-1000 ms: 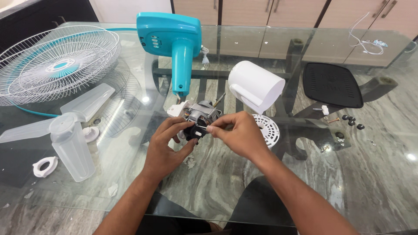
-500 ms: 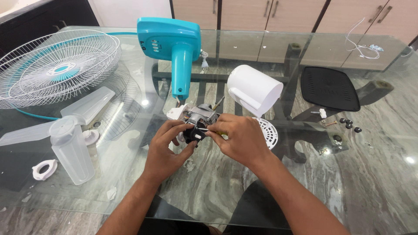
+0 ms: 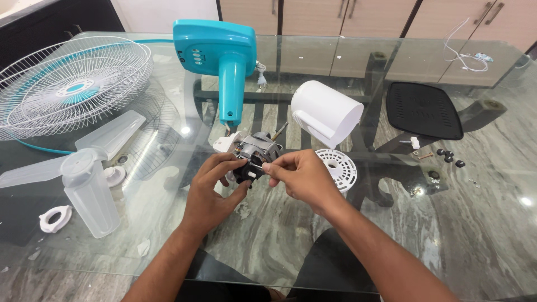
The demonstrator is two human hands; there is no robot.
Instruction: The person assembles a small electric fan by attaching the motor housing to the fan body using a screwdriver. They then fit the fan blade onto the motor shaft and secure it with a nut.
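Surface: glass table (image 3: pixel 279 246), transparent; grey marbled floor and dark table frame visible through it. Wooden cabinet doors (image 3: pixel 313 14) run along the far edge of the room.

Far left: white wire fan guard (image 3: pixel 72 84) with teal centre, lying flat. Just in front of it, translucent fan blade (image 3: pixel 89 168), hub upward. White plastic ring (image 3: pixel 56 218) near the left edge.

Centre-left: teal fan base (image 3: pixel 221 56) lying on the glass, neck pointing toward the person.

Centre: fan motor (image 3: pixel 254 154), metal with a black part on its near side, sits just below the teal neck. Left hand (image 3: pixel 212 193) grips the motor from the left, fingers curled around the black part. Right hand (image 3: pixel 299 176) pinches a small white piece at the motor's near side, thumb and forefinger closed on it.

Centre-right: white motor cover (image 3: pixel 327 112) on its side; white round vented disc (image 3: pixel 337 166) just beside the right hand.

Right: black vented plate (image 3: pixel 425 109); small black screws (image 3: pixel 450 157) near it. White wire (image 3: pixel 464 53) at the far right corner.
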